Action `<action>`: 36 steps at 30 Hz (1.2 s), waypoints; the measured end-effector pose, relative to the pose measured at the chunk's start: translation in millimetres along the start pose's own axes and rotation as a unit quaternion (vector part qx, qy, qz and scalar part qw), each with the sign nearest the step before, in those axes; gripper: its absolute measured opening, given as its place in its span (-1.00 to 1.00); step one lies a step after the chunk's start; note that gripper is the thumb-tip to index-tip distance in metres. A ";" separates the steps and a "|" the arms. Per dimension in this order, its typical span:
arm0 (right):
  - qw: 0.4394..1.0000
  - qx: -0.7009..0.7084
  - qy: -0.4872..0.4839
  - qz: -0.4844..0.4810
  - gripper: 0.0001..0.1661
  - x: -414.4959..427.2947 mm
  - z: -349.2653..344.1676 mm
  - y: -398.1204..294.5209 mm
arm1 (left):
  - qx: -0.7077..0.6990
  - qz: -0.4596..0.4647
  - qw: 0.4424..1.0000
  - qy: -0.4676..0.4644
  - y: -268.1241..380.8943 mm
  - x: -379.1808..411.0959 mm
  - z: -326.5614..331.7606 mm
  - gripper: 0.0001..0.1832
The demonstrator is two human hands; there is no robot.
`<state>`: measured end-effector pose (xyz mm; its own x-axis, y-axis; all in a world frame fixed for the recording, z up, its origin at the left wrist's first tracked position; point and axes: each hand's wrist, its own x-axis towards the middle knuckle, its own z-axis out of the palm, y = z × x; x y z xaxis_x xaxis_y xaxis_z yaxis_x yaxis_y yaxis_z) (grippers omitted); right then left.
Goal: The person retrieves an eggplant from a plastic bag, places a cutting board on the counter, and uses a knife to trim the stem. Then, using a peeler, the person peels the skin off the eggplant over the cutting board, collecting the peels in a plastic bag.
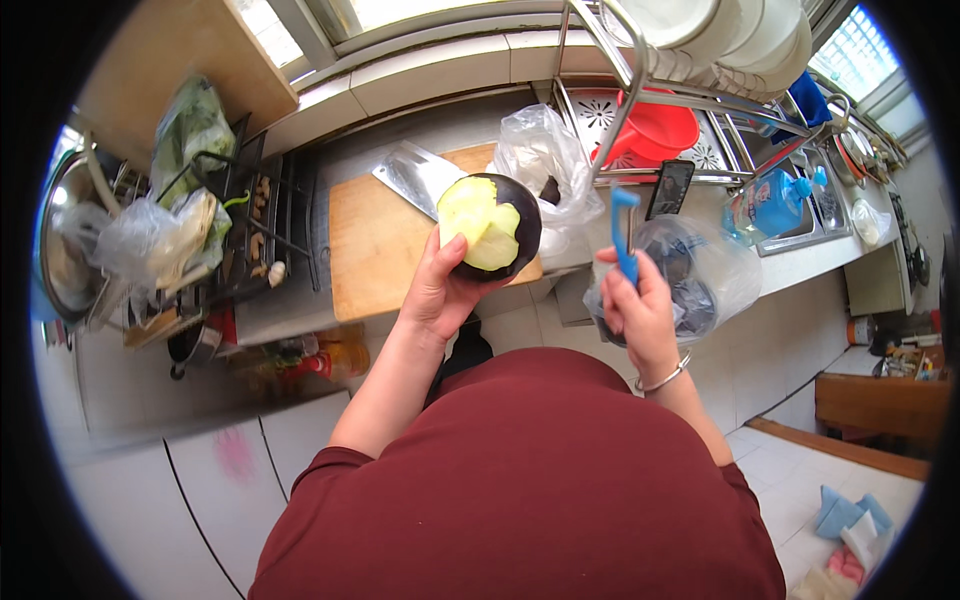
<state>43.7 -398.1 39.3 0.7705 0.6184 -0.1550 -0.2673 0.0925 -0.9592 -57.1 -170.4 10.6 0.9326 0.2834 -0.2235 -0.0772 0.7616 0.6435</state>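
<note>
A round, dark purple eggplant (528, 225) rests in my left hand (444, 289), raised above the near edge of the wooden cutting board (375, 247). Part of its skin is gone, and pale yellow-green flesh shows on the side facing me, with my thumb on it. My right hand (639, 307) grips a blue-handled peeler (624, 232), held upright and apart from the eggplant. Behind the eggplant, a cleaver (417, 176) lies flat across the board's far part. Below and behind my right hand hangs a clear plastic bag (720, 277) with dark contents.
Another plastic bag (536, 142) sits at the board's right. Beyond it stands a metal dish rack (637, 67) with plates and a red plastic basket (660, 124). A phone (671, 189) leans against the rack, left of a blue detergent bottle (765, 206). A black wire shelf (259, 217) stands at left.
</note>
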 end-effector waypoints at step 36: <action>0.963 -0.192 0.186 -0.015 -0.65 85.1 53.1 19.4 | 0.080 -0.157 0.983 -0.049 53.8 122.8 -55.8 -0.15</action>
<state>73.4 -302.3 20.1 0.9478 0.2905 -0.1312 -0.0624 -0.2345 -0.9701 33.5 -62.1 -23.0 0.9314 -0.0149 -0.3636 0.2697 0.6991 0.6622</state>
